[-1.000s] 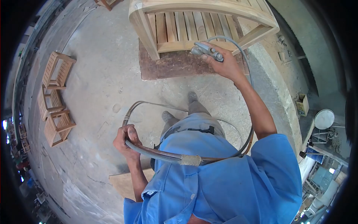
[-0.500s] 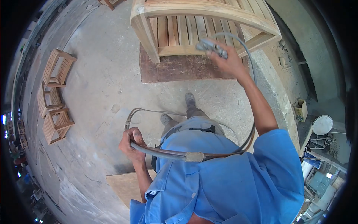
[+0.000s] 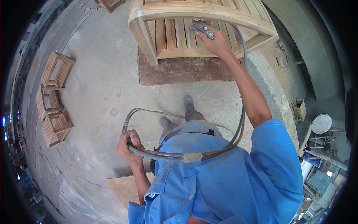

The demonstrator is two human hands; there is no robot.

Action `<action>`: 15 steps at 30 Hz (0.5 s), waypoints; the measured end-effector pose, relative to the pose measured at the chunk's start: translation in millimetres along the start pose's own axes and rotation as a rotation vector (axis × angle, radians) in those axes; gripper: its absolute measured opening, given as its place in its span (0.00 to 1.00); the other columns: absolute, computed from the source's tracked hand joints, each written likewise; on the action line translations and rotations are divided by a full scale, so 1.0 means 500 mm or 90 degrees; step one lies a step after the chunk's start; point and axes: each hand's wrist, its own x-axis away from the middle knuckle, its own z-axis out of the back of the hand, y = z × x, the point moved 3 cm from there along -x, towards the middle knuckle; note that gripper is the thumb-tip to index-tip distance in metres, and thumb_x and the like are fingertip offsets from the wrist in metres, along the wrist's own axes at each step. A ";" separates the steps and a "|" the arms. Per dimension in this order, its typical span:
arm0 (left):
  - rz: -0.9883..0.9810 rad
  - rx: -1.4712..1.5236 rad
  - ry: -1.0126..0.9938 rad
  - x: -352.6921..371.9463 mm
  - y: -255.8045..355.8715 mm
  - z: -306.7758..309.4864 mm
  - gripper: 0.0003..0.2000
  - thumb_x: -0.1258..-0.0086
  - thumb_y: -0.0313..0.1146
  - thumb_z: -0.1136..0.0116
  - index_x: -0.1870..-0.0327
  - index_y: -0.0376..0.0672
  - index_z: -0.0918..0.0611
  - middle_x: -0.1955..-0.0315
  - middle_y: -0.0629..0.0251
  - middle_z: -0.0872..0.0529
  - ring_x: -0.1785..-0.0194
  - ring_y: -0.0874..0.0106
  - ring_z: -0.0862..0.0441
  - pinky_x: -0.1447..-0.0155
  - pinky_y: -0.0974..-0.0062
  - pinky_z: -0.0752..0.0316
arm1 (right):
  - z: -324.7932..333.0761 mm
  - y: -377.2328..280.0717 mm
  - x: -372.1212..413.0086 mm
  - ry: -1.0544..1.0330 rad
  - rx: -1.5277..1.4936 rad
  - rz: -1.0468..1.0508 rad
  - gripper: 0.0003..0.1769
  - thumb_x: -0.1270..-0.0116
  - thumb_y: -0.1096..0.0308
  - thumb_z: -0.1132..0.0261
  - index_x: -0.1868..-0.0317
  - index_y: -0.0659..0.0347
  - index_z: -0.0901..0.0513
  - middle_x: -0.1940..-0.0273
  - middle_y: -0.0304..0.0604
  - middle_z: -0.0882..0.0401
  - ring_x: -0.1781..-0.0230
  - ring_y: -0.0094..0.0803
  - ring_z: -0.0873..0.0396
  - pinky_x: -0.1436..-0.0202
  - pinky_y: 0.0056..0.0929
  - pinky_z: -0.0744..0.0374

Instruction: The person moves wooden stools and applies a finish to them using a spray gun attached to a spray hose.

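Right grip (image 3: 216, 43) holds the tool (image 3: 202, 29) at the slats of the wooden seat (image 3: 209, 11); left grip (image 3: 126, 143) clasps the looped hose (image 3: 164, 156). Work on the slats appears under way, unfinished

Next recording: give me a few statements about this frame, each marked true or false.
1. The right hand holds a grey tool over the slatted bench. True.
2. The left hand is empty. False: it grips the hose.
3. The hose curves from the left hand round to the tool. True.
4. The bench stands on bare concrete. False: a brown mat lies under it.
5. The small wooden chairs are on the person's right. False: they are on the floor to the left.
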 end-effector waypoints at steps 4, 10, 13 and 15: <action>0.006 0.017 -0.017 0.010 -0.013 -0.005 0.15 0.26 0.37 0.46 0.69 0.34 0.20 0.81 0.69 0.22 0.78 0.83 0.32 0.74 0.82 0.37 | 0.019 -0.030 0.071 -0.040 -0.040 0.010 0.27 0.37 0.52 0.32 0.39 0.49 0.20 0.56 0.52 0.14 0.57 0.45 0.15 0.51 0.35 0.20; -0.011 0.076 -0.042 -0.009 -0.029 -0.021 0.13 0.27 0.35 0.45 0.70 0.36 0.20 0.83 0.69 0.22 0.81 0.83 0.32 0.76 0.82 0.39 | 0.048 -0.047 0.203 -0.083 -0.040 0.031 0.27 0.37 0.56 0.32 0.37 0.44 0.22 0.54 0.51 0.14 0.55 0.41 0.14 0.49 0.33 0.20; -0.048 0.085 -0.034 -0.027 -0.021 -0.032 0.13 0.28 0.36 0.44 0.70 0.37 0.21 0.84 0.69 0.23 0.83 0.83 0.33 0.78 0.83 0.41 | 0.057 -0.051 0.191 -0.061 -0.042 0.009 0.27 0.37 0.56 0.31 0.37 0.46 0.22 0.55 0.51 0.14 0.55 0.41 0.14 0.50 0.33 0.20; -0.067 0.087 -0.023 -0.032 -0.016 -0.035 0.13 0.28 0.36 0.44 0.71 0.37 0.21 0.85 0.70 0.23 0.84 0.84 0.33 0.78 0.83 0.41 | 0.060 -0.045 0.162 -0.029 -0.045 0.004 0.27 0.37 0.54 0.31 0.38 0.48 0.21 0.55 0.50 0.14 0.54 0.42 0.15 0.50 0.33 0.20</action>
